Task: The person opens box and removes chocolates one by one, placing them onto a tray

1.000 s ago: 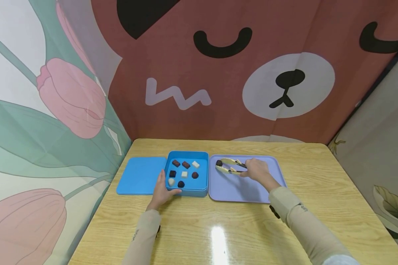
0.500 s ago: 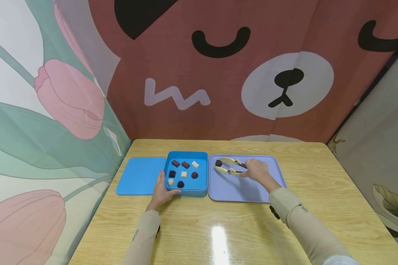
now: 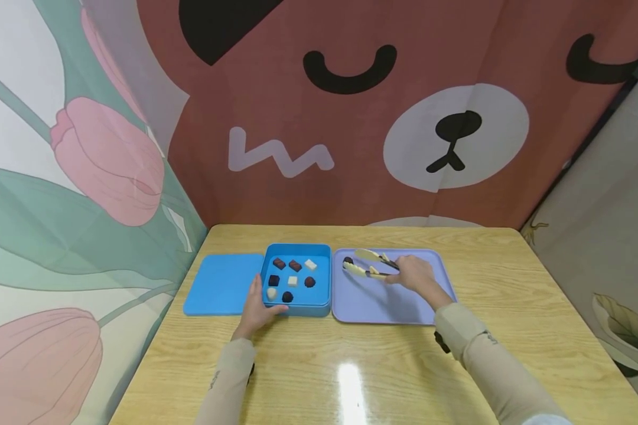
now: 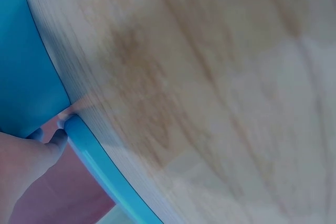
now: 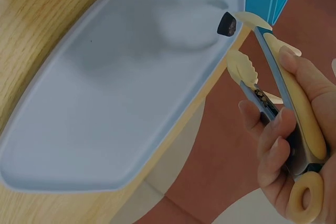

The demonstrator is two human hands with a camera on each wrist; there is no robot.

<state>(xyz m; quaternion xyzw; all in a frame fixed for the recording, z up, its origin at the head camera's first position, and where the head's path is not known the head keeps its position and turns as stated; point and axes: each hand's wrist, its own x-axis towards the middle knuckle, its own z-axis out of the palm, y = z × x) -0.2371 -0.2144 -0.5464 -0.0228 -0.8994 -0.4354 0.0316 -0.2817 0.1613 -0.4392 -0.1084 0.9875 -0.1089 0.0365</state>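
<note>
In the head view my right hand (image 3: pixel 413 273) grips yellow-tipped tongs (image 3: pixel 369 271) over the lilac tray (image 3: pixel 399 301). The tongs' tips stand apart. One dark chocolate (image 3: pixel 348 260) lies at the tray's left end, right by those tips; the right wrist view shows this chocolate (image 5: pixel 227 24) with a flat cut face, outside the tongs. My left hand (image 3: pixel 256 310) rests at the near left corner of a blue box (image 3: pixel 319 295), fingers straight along its side and thumb along its front. Inside the box sit several brown, dark and white chocolates (image 3: pixel 293 281), spaced in loose rows.
A flat blue lid (image 3: pixel 223 283) lies to the left of the box, close against it. Box and tray stand side by side on the wooden table (image 3: pixel 298 372). A printed fabric wall (image 3: pixel 276 195) rises behind the table's far edge.
The tongs' upper tip has drawn back to the right, away from the dark chocolate, which stays in its place on the tray. The left hand keeps its place at the box.
</note>
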